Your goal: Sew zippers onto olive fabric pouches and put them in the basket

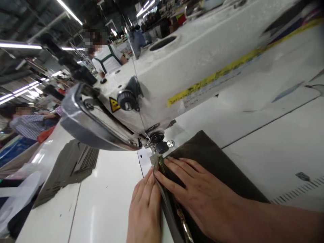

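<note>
The right hand [194, 189] lay palm down on a dark olive fabric piece [230, 170], its fingers a little spread and pointing toward the needle area. Beneath it ran a brass-toothed zipper [162, 166], whose shiny metal pull [186, 227] lay at the near end. Just to the left, the left hand [146, 206] rested with straight fingers side by side along the fabric's raised left edge; whether it pinched that edge could not be told. The fabric lay on the white table [108, 206], its far left corner by the presser foot area of an industrial sewing machine [215, 64]. A printed ruler scale [298, 189] marked the table on the right.

At the left, a layered stack of grey-brown fabric pieces [73, 165] lay near the table's edge, with a white disc-shaped object [21, 195] beyond that edge. The machine's arm stretched across to the right, bearing a yellow strip label [217, 76] and a warning sticker [114, 104].

Farther off at the left, a person in a striped top [30, 126] sat near a red cloth [46, 134] and a blue item, either a bin or a sheet. Beyond the machine was a person in a white top with dark straps [108, 60], under fluorescent tubes [69, 11].
</note>
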Available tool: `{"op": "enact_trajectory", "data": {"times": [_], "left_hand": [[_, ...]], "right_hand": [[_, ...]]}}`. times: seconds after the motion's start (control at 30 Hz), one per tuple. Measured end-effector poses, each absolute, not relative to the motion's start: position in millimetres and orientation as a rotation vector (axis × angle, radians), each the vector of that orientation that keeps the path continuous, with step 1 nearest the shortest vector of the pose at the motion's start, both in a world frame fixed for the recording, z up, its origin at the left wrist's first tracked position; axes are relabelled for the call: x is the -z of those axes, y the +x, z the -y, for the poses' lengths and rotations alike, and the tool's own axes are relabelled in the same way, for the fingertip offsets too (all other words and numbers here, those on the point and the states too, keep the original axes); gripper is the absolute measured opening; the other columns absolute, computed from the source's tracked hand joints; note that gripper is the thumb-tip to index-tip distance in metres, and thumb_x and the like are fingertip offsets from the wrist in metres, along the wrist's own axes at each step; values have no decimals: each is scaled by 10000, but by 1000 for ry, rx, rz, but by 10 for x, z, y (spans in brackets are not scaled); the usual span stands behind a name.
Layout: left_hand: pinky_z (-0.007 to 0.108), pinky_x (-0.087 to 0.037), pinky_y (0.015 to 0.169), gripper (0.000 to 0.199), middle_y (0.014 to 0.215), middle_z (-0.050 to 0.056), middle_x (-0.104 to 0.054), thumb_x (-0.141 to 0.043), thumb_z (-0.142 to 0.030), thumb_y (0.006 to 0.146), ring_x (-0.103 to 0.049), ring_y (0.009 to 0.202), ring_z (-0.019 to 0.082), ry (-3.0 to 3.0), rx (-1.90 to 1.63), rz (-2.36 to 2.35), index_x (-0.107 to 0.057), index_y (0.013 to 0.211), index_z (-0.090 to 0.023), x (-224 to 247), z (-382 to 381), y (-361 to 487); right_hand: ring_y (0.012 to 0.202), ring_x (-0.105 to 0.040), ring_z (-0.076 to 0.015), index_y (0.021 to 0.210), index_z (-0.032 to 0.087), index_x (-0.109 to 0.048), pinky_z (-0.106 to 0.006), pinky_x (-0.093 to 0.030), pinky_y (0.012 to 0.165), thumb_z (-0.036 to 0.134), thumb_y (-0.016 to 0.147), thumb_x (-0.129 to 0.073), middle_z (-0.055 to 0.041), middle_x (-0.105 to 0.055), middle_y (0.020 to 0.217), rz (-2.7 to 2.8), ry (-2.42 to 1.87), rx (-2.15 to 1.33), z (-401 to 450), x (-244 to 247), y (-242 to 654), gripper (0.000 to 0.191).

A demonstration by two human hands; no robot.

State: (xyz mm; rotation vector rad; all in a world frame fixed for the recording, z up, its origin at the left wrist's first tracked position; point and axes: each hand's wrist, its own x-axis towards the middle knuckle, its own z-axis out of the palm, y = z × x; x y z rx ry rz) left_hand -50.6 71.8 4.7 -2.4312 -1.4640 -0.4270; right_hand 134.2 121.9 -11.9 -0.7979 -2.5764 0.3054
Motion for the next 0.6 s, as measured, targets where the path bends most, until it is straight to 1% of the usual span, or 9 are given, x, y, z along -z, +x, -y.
{"op": "enact_trajectory", "data": {"times": [0.2,0.3,0.4,0.5,0.6], "left_hand": [[367,-511,853,441,1227,142,-555,-300,-137,928,-541,1118,240,-2416,395,1490,-317,1368,-147,-27,-721,-520],[356,-514,844,436,1207,140,-568,-300,-123,921,-542,1113,233,-2413,376,1458,-332,1356,-137,-52,-727,-516],[351,-518,834,401,1186,144,-580,-302,-117,916,-540,1114,231,-2423,321,1443,-392,1307,-118,-90,-739,-498],[360,-521,833,353,1186,153,-577,-301,-111,913,-532,1122,236,-2430,282,1437,-460,1228,-105,-114,-745,-467],[379,-519,846,328,1211,167,-559,-287,-81,903,-518,1139,241,-2419,289,1450,-493,1158,-88,-111,-733,-430]], "right_hand": [[1285,-323,-274,1419,193,-229,-451,-251,1035,240,827,-467,-175,-370,1394,2544,-801,-382,-1216,129,1336,640],[1274,-343,-278,1410,187,-252,-455,-263,1029,250,828,-467,-180,-383,1384,2535,-793,-389,-1223,102,1339,624],[1248,-383,-279,1393,171,-297,-450,-298,1014,279,832,-465,-182,-421,1357,2527,-786,-370,-1235,80,1336,596],[1231,-402,-273,1359,106,-359,-431,-322,1015,275,843,-436,-180,-441,1344,2504,-805,-286,-1234,98,1324,548],[1264,-358,-261,1308,20,-412,-409,-295,1054,233,858,-388,-189,-407,1368,2470,-811,-152,-1213,146,1322,499]]}}
